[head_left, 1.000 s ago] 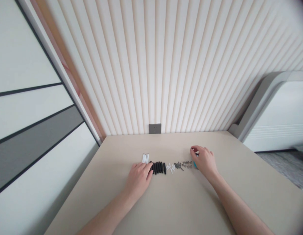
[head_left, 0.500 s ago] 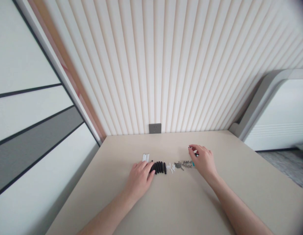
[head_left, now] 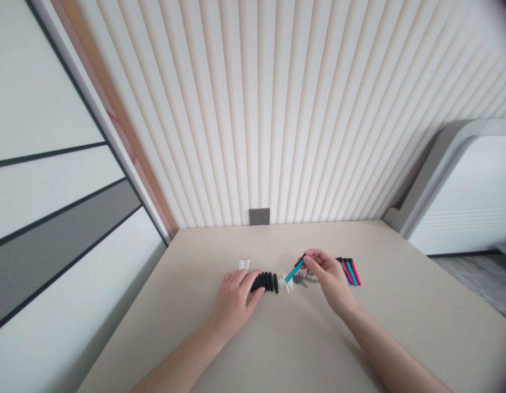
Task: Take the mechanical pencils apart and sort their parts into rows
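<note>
My right hand [head_left: 328, 278] pinches a blue pen barrel [head_left: 294, 270] with a black clip end between thumb and fingers. The barrel tilts down to the left, its lower end over the small white plastic pieces [head_left: 286, 284]. My left hand [head_left: 233, 297] lies at the left end of a row of black pen grips [head_left: 267, 281]. Its thumb and fingers are apart on either side of the nearest grips and partly hide them. Small grey pieces [head_left: 299, 280] and metallic-looking pieces [head_left: 311, 278] lie between the white pieces and my right hand.
Several red and blue pen barrels [head_left: 351, 272] with black tops lie right of my right hand. Thin white sticks [head_left: 244, 264] lie behind my left hand. The beige table [head_left: 261, 349] meets a ribbed wall with a dark socket [head_left: 259, 216].
My right hand has moved left and now shows the blue barrel, taken from the right-hand group, which is uncovered. My left hand has stayed almost still by the black grips.
</note>
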The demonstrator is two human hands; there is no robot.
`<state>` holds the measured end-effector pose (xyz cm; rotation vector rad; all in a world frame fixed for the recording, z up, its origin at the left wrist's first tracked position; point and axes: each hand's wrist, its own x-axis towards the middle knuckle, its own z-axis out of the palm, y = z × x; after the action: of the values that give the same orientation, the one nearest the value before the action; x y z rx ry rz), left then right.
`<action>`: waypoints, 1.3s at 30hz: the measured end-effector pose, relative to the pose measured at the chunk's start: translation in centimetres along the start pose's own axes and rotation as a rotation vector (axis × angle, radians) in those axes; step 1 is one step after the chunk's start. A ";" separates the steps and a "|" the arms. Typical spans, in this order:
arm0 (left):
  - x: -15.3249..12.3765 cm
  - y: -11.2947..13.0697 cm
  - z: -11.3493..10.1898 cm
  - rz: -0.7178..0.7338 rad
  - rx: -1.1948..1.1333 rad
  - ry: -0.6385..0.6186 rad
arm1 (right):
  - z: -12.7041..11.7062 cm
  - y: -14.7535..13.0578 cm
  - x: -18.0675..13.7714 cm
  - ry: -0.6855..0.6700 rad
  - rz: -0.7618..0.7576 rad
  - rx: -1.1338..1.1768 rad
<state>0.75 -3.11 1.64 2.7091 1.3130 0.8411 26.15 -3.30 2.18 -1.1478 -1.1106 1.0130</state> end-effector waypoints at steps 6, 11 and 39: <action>-0.3 0.4 -0.2 0.076 -0.184 0.054 | 3.4 0.5 -3.0 -0.230 0.122 0.163; -0.4 0.7 -0.3 0.008 -0.462 0.119 | 4.3 0.9 -4.0 -0.393 0.188 0.183; 0.5 -1.9 0.7 -0.143 -0.157 0.234 | 4.7 0.8 -2.9 -0.356 -0.519 -0.979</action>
<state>-0.02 -1.35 0.82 2.4242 1.3934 1.2179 21.05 -5.27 1.27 -1.3138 -2.1842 0.2187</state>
